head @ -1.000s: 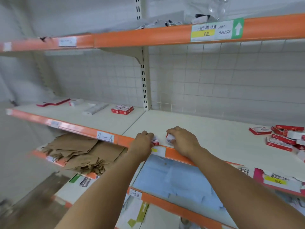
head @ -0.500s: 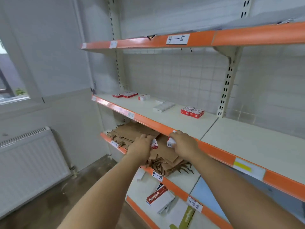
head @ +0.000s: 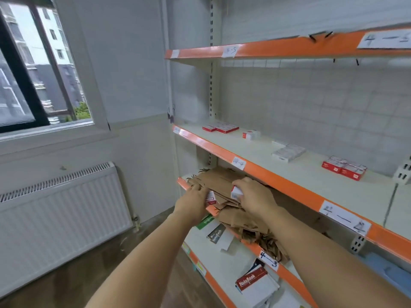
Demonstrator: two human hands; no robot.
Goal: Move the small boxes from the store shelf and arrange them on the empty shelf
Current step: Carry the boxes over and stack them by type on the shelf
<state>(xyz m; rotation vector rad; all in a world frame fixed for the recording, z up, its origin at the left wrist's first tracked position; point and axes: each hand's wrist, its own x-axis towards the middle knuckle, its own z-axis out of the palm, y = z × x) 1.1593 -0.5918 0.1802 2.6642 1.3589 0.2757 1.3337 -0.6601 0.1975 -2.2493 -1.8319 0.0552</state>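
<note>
Two small boxes in hand. Left box [head: 210, 197], red and white, sits pinched at the fingertips of the left hand [head: 193, 202]; right box [head: 236, 193], mostly white with a red edge, is wrapped by the curled fingers of the right hand [head: 255, 200]. Both hands full, carried in front of the paper-bag tier, just under the shelf [head: 289, 174] tagged 4-4.

Handling, as a judgement: light cardboard cartons, stiff enough for a pinch but crushable if squeezed hard; glossy print, so could slip from a loose hold. Best taken across the two broad faces, thumb one side, fingers the other, which looks like the grip now, though fingers hide most of each box.

Above and beyond the right hand, on that shelf: a red pair [head: 343, 168] to the far right, a white pack [head: 288, 152] above-right, a single small box [head: 250, 134] further up, flat red packs [head: 221, 128] at the far left end. Open gaps between them look like likely drop spots.

Directly behind both hands: brown paper bags [head: 224, 181]. Below the wrists: notebooks [head: 251, 282] on the lower tier. Left of the left hand: radiator [head: 62, 221], window [head: 33, 70] above it.
</note>
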